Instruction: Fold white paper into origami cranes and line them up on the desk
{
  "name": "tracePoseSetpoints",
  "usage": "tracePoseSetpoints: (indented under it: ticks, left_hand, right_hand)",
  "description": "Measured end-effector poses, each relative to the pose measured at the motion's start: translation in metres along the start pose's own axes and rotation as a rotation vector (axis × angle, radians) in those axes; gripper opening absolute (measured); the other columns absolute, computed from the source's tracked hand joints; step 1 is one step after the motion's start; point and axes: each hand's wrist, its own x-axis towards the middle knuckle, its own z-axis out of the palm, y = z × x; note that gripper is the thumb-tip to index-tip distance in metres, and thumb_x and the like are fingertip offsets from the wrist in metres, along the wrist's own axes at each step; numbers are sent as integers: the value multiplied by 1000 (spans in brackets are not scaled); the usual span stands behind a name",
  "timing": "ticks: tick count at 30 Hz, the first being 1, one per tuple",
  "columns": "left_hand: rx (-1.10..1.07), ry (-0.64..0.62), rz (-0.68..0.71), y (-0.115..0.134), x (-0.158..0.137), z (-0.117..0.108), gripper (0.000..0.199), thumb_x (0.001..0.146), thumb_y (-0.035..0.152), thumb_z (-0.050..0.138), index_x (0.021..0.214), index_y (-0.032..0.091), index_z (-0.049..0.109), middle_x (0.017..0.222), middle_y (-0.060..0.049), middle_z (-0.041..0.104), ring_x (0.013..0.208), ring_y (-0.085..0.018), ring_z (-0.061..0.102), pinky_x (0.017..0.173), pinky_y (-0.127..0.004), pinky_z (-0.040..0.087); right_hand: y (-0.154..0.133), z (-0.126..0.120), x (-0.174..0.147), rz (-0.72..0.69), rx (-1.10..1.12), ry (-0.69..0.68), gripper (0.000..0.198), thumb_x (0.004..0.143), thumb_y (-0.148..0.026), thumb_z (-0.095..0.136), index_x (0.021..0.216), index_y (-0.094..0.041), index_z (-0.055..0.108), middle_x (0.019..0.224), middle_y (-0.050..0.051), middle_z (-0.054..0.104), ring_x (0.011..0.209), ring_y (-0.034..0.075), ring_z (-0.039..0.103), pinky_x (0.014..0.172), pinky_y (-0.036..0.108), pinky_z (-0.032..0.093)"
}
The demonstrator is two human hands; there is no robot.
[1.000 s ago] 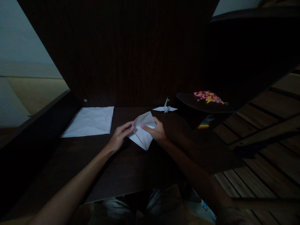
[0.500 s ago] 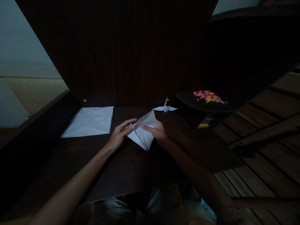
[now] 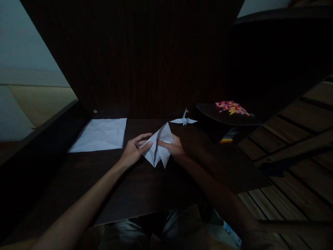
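A partly folded sheet of white origami paper [image 3: 164,139] is held up between my two hands over the dark wooden desk [image 3: 125,194]. Its top comes to a point, and two pointed flaps hang apart at the bottom. My left hand [image 3: 135,147] pinches the left corner, thumb on the near face. On the other side my right hand [image 3: 174,146] grips the paper with its thumb pushed in at the middle fold; its other fingers are hidden behind. Just beyond the paper stands a finished white paper crane [image 3: 185,121].
White paper sheets [image 3: 100,134] lie at the desk's left, beside a low dark side panel [image 3: 41,135]. A raised shelf on the right [image 3: 208,110] carries a pile of small pink, red and yellow pieces [image 3: 232,107]. A tall dark panel [image 3: 145,59] closes the back.
The front of the paper has been opened along its middle fold, and its bottom points have spread apart. My left thumb has moved onto the near face.
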Motion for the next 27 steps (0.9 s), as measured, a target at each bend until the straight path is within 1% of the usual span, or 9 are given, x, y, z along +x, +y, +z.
tracePoseSetpoints:
  ticks: [5, 9, 12, 16, 19, 23, 25, 27]
  left_hand:
    - [-12, 35, -20, -2, 1, 0, 70, 63, 45, 78, 120, 11, 57, 94, -14, 74, 78, -26, 70, 70, -37, 54]
    - [-5, 41, -12, -4, 1, -2, 64, 65, 43, 77, 118, 13, 59, 92, -13, 74, 74, -24, 70, 66, -34, 54]
    - [14, 53, -5, -4, 2, -4, 61, 65, 42, 77, 117, 13, 60, 90, -12, 74, 72, -24, 70, 62, -33, 54]
    - [20, 73, -33, -4, 4, -7, 63, 62, 40, 79, 116, 13, 60, 90, -11, 74, 73, -23, 69, 63, -34, 54]
    - [15, 132, -23, -6, 9, -11, 61, 60, 38, 80, 113, 15, 60, 94, -10, 73, 77, -22, 69, 67, -33, 54]
    - [70, 245, 33, -15, 17, -17, 54, 59, 40, 80, 104, 17, 62, 108, -10, 68, 87, -22, 66, 72, -33, 53]
    - [155, 305, 70, -20, 21, -20, 46, 63, 46, 76, 96, 17, 65, 105, -9, 68, 88, -22, 65, 74, -33, 51]
    - [244, 343, 81, -22, 23, -23, 43, 70, 54, 66, 90, 16, 67, 96, -8, 69, 88, -22, 63, 77, -33, 49]
  right_hand:
    - [1, 2, -1, 5, -8, -8, 51, 42, -27, 85, 89, -15, 66, 91, 9, 73, 83, 25, 68, 71, 36, 55]
    - [1, 2, -2, 14, 11, -27, 44, 49, -26, 83, 89, -16, 66, 89, 8, 72, 80, 24, 67, 68, 33, 54]
    - [-1, 2, -3, 42, 36, -59, 38, 54, -28, 80, 88, -16, 67, 85, 7, 72, 74, 21, 66, 64, 31, 52]
    - [-3, 0, -2, 72, 83, -121, 36, 59, -34, 77, 88, -15, 66, 80, 3, 70, 69, 17, 63, 60, 27, 48]
    - [-1, -4, 1, 86, 161, -144, 30, 66, -40, 71, 83, -17, 64, 75, 1, 67, 67, 15, 62, 58, 24, 47]
    - [-1, -7, 4, 191, 247, -182, 29, 74, -46, 62, 86, -20, 59, 75, 1, 65, 64, 16, 63, 52, 25, 48]
    - [-2, -6, 5, 203, 224, -194, 25, 74, -43, 63, 84, -21, 56, 75, 0, 63, 62, 16, 63, 50, 25, 50]
    - [-2, -5, 5, 194, 187, -172, 21, 73, -37, 65, 80, -20, 54, 74, -1, 62, 59, 14, 62, 49, 24, 51]
